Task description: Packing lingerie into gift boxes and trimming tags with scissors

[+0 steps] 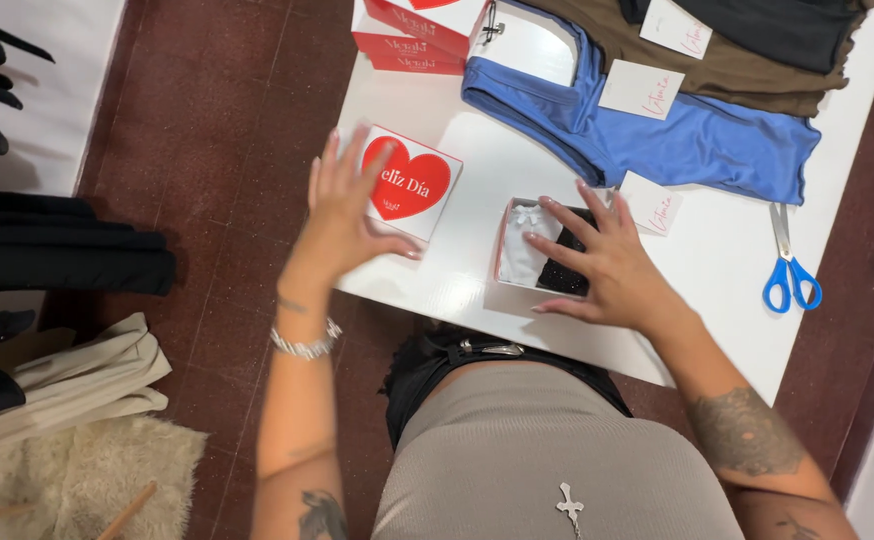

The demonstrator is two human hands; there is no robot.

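Note:
My left hand (342, 205) rests with spread fingers on the edge of a white box lid with a red heart (412, 183), lying on the white table (477, 165). My right hand (602, 258) lies open over a small open box (517, 245) that holds a folded white garment and a black one; its fingers press on the black fabric. The box sits near the table's front edge. Neither hand grips anything.
Blue (657, 130), olive (677, 50) and black garments with white tags lie across the far side of the table. Blue-handled scissors (787, 265) are at the right. Red boxes (412, 40) are stacked at the back. Dark clothes and a cream bag (87, 375) lie to the left.

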